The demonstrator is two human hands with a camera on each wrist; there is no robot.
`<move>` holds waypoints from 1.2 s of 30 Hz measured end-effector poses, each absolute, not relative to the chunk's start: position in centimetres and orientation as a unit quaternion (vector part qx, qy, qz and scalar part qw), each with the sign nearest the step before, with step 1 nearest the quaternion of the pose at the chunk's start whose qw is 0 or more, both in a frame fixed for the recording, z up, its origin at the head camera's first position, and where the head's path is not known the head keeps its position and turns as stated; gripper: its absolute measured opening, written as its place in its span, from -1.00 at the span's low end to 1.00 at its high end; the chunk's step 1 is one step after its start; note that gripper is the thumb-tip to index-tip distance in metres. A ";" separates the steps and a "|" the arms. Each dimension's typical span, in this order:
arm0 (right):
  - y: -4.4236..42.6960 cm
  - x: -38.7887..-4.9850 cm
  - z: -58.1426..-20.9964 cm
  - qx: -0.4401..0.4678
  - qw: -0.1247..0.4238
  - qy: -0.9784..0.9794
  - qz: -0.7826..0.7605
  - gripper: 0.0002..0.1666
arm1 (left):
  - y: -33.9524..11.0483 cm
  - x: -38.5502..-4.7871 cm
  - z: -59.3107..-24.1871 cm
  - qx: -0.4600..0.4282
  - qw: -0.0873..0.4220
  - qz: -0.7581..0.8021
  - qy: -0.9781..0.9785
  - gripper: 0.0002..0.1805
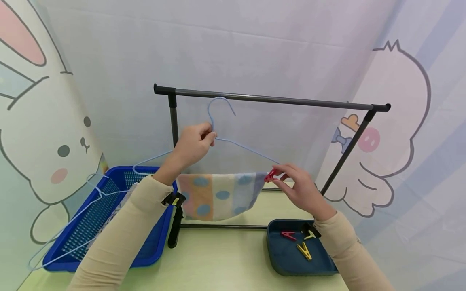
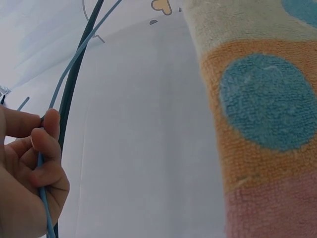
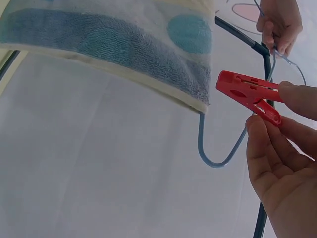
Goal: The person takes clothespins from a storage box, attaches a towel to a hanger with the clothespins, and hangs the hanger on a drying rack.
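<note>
My left hand (image 1: 194, 145) pinches a light blue wire hanger (image 1: 249, 149) at the base of its hook, in front of the rack's bar. Over the hanger's lower wire hangs a small towel (image 1: 223, 196) with pastel stripes and blue dots. My right hand (image 1: 300, 188) pinches a red clothespin (image 1: 270, 176) between thumb and fingers, close to the towel's right upper corner. In the right wrist view the red clothespin (image 3: 247, 94) sits just apart from the towel (image 3: 124, 54), beside the hanger's bent end (image 3: 215, 164). The left wrist view shows the towel's striped side (image 2: 267, 104).
A black rack (image 1: 273, 99) stands behind the hands. On the left, a blue basket (image 1: 156, 254) holds some cloth, and another blue hanger (image 1: 65, 226) lies across it. A dark tray (image 1: 291, 268) at right contains a red clothespin (image 1: 289, 235) and yellow clothespins (image 1: 304, 251).
</note>
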State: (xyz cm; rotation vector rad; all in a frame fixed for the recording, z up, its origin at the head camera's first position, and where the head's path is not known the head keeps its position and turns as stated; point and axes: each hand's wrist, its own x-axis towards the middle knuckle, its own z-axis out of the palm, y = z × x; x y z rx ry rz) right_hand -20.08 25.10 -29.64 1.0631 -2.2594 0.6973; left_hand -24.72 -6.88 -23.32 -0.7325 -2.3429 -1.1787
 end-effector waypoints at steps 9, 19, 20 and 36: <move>25.4 -20.3 -29.2 0.397 0.283 -0.840 0.238 -0.47 | -6.3 -24.9 -24.5 -0.252 0.193 -0.430 -0.845 -0.79; 25.3 -20.2 -29.4 0.424 0.295 -0.827 0.220 -0.50 | -6.1 -24.9 -25.6 -0.251 0.185 -0.433 -0.846 -0.79; 25.2 -20.1 -29.4 0.426 0.297 -0.826 0.217 -0.48 | -6.1 -24.8 -25.6 -0.251 0.183 -0.434 -0.846 -0.80; 25.2 -19.5 -29.9 0.430 0.298 -0.825 0.213 -0.71 | -5.7 -24.4 -26.3 -0.257 0.174 -0.435 -0.845 -0.79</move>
